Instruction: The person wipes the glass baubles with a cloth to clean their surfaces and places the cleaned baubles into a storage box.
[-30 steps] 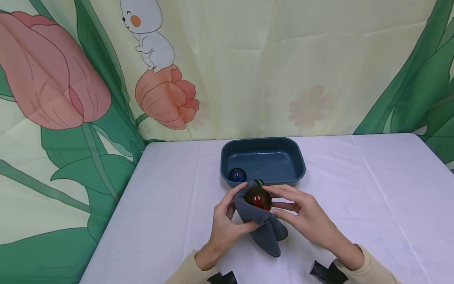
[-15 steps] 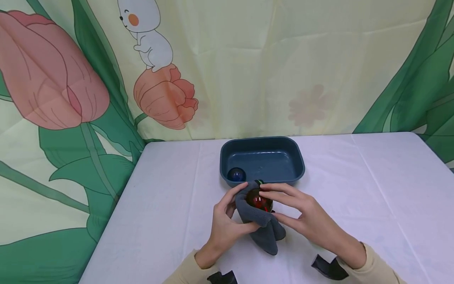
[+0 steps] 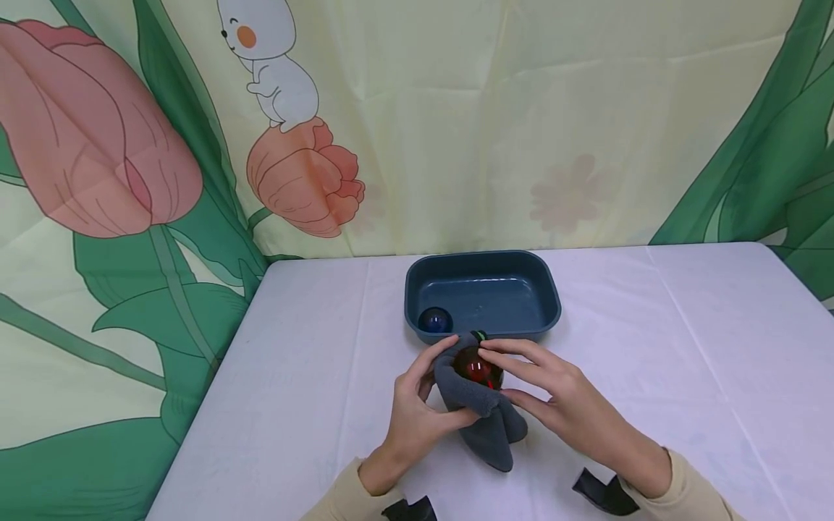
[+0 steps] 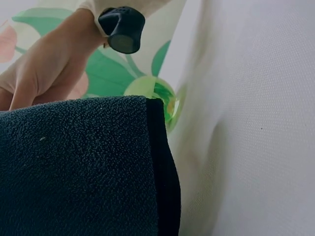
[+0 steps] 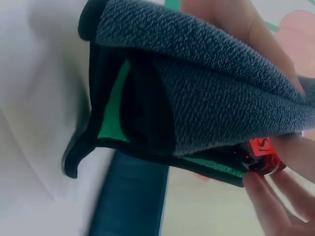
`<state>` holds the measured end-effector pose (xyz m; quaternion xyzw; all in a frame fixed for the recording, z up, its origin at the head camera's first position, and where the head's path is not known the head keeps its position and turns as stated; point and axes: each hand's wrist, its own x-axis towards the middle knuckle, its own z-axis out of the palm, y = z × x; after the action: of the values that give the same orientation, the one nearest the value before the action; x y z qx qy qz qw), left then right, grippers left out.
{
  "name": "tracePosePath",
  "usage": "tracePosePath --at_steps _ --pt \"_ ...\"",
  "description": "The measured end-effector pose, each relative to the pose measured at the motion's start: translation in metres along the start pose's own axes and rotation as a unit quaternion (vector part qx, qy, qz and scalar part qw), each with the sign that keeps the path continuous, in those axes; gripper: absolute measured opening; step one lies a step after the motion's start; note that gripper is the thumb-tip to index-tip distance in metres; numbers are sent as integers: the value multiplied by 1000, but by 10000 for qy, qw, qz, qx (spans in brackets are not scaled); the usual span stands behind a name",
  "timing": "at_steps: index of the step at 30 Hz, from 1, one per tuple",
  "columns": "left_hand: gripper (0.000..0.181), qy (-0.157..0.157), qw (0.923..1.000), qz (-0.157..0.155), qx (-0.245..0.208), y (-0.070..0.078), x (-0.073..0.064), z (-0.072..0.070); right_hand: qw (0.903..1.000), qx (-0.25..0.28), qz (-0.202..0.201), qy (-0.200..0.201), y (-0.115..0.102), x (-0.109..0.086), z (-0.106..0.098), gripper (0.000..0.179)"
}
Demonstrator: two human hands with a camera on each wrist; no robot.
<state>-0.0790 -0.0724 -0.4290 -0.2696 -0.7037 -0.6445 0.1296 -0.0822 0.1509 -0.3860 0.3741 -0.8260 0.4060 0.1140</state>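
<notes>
My left hand [image 3: 417, 416] grips a dark grey cloth [image 3: 487, 434], thumb on the near side and fingers along the far side. A clear red ball [image 3: 474, 369] nestles against a fold of it. With fingertips on top and thumb at the lower right, my right hand [image 3: 563, 387] pinches that ball. In the right wrist view the cloth [image 5: 211, 98] shows black edging and a green underside, and the red ball [image 5: 263, 155] peeks out beneath. The left wrist view is mostly filled by the cloth [image 4: 78, 162], which hides the red ball there.
A dark blue tray [image 3: 504, 293] stands just beyond the hands, with a blue ball [image 3: 435, 320] in its near left corner. A clear green ball [image 4: 165, 101] shows behind the cloth in the left wrist view. White cloth covers the table [image 3: 664, 347].
My right fingers have shifted from the ball's right edge onto its upper surface. The ball sits slightly further right and lower. My left hand keeps its hold with barely any movement.
</notes>
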Motion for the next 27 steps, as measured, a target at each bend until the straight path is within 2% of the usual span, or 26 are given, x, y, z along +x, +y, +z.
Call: tracePosePath --at_steps 2,4,8,10,12,16,22,27 --pt "77 2 10000 -13 -5 0 0 0 9997 194 124 34 -1 1 0 63" --pt "76 6 10000 -40 -17 -1 -1 0 9974 561 461 -6 -2 2 0 68" --pt "76 8 10000 -90 -35 -1 -1 1 9816 1440 1244 -180 -2 4 -1 58" --pt "76 24 9999 -126 -68 -1 -2 1 9749 1644 1477 -275 -2 5 -2 56" --pt "76 42 9998 -183 -110 -1 -2 1 9747 1606 1523 -315 -2 5 -2 55" --pt "75 49 9996 -228 -167 -2 -1 2 9827 1247 1331 -315 -3 4 -4 58" --pt "77 8 9998 -99 -194 -1 0 2 9962 689 505 -160 -1 2 -5 68" --pt "76 13 9997 -123 -217 -1 -1 2 9997 247 20 -28 1 2 -3 73"
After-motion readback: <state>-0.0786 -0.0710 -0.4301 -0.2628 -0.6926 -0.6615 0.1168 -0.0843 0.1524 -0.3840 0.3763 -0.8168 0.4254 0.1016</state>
